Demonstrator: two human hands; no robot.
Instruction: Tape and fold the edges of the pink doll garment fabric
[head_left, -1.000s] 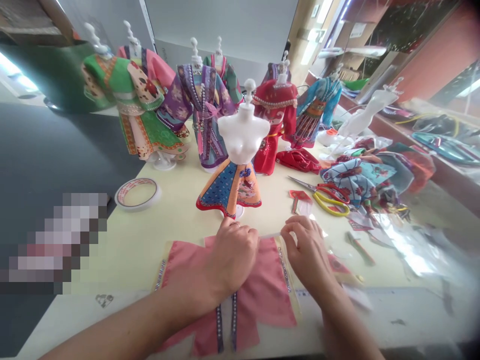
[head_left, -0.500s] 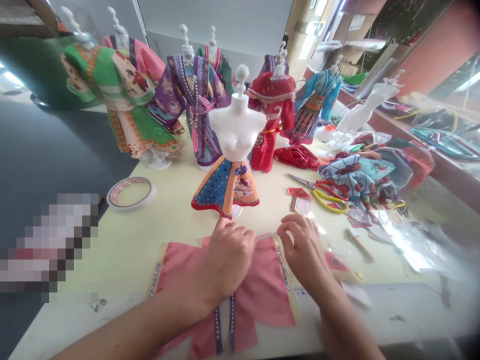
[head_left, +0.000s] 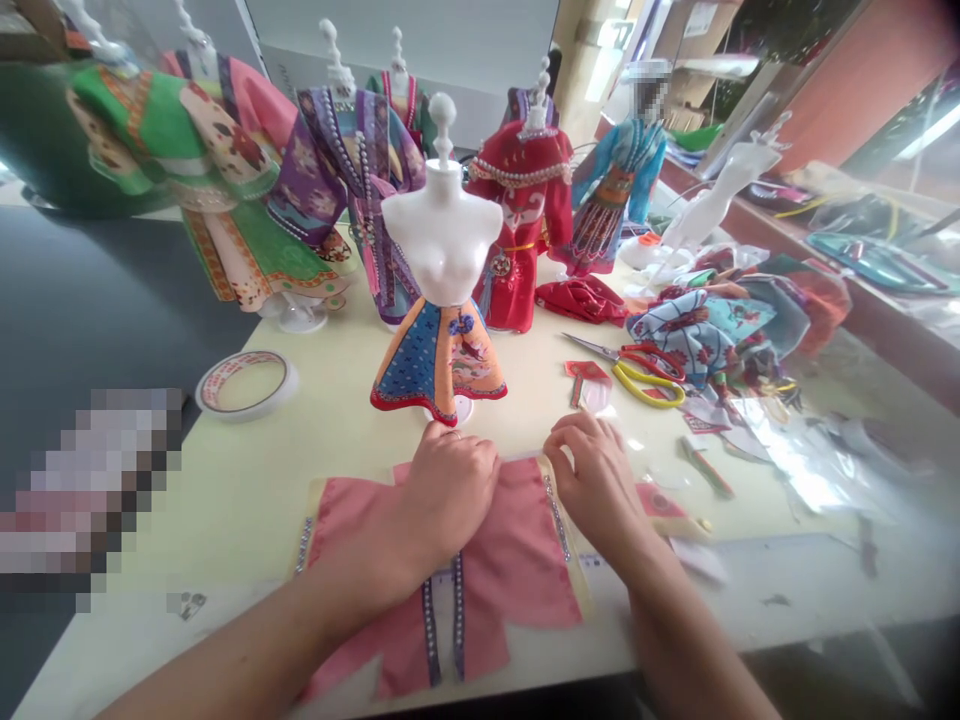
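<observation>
A small pink doll garment [head_left: 517, 540] lies flat on the table, with purple beaded trim bands down its front opening and silvery trim at both sleeve ends. My left hand [head_left: 454, 485] is closed at the garment's upper edge, its fingertips hidden beneath the knuckles. At the upper right corner of the same piece, my right hand [head_left: 596, 480] is closed with thumb and forefinger pinched together; what lies between them is too small to make out. Just beyond stands a white mannequin [head_left: 442, 235] wearing a blue and orange skirt [head_left: 420, 365].
Scissors [head_left: 637, 370] with red and yellow handles lie right of the mannequin, beside fabric scraps. A tape roll [head_left: 247, 385] rests at left. Dressed mannequins, one in a red robe [head_left: 521, 230], line the back. A clear ruler [head_left: 720, 560] lies at front right, near a fabric pile [head_left: 697, 335].
The view has shifted slightly, so most things sit further left and higher. My right hand is a little closer to my left, and the pale strip between them is harder to see.
</observation>
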